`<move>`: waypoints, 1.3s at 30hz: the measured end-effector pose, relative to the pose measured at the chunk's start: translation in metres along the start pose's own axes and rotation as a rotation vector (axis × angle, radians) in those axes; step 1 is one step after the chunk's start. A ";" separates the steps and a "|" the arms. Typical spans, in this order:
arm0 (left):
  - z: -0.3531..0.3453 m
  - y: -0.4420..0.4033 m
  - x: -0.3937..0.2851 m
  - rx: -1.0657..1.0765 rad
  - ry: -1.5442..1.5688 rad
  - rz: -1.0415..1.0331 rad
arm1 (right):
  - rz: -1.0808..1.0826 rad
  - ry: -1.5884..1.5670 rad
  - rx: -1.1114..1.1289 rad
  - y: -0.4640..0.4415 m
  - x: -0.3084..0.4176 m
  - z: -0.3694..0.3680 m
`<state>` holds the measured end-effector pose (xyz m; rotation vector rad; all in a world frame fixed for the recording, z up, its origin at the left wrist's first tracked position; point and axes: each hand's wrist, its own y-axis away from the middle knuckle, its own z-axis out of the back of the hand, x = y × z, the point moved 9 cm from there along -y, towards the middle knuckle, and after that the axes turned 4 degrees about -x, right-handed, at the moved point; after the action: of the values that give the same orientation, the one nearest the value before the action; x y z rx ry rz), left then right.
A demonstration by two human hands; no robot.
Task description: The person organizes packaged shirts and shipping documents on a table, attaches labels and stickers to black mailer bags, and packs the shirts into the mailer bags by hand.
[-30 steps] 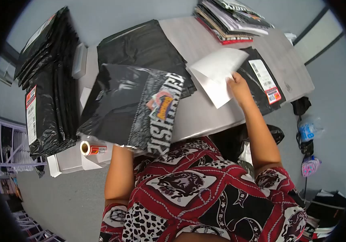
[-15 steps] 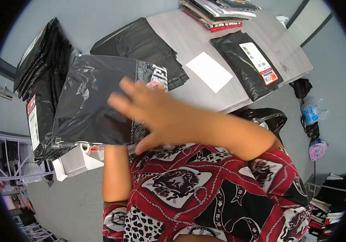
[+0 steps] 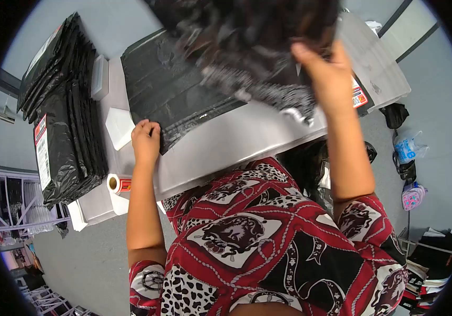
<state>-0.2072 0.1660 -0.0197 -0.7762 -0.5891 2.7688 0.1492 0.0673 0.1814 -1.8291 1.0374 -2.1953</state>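
My right hand [image 3: 331, 79] grips a folded black garment in clear plastic [image 3: 257, 47], raised over the table and blurred by motion. A black-and-white patterned band shows along its lower edge. With curled fingers, my left hand [image 3: 146, 138] pinches the near left corner of a flat black plastic mailing bag [image 3: 178, 89]. That bag lies on the grey table [image 3: 220, 142], its far right part hidden behind the raised garment. Beside my left hand is a white piece of card or paper [image 3: 119, 127].
At the left rises a stack of filled black mailing bags [image 3: 68, 137] with labels. A label roll [image 3: 114, 183] stands at the table's near edge, and a clear plastic box [image 3: 99, 78] sits behind. A labelled black package [image 3: 364, 100] is partly hidden at the right.
The wrapped garment has gone from in front of me at the left to up and right, now in my right hand. My left hand has come into view at the mailing bag's corner.
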 end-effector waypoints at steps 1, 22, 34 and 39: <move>-0.001 0.005 0.001 -0.057 -0.025 -0.004 | 0.071 0.057 -0.025 -0.005 0.009 0.014; -0.013 0.015 -0.001 -0.046 -0.157 -0.048 | 0.711 0.124 0.860 0.133 0.038 -0.135; -0.010 0.012 0.023 -0.168 -0.230 0.086 | 0.720 0.293 0.781 0.115 0.018 -0.134; -0.002 0.004 0.035 -0.009 -0.163 0.316 | 0.719 0.334 0.739 0.112 0.014 -0.128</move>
<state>-0.2364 0.1740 -0.0386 -0.7023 -0.5486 3.1450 -0.0078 0.0304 0.1252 -0.6579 0.6240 -2.0195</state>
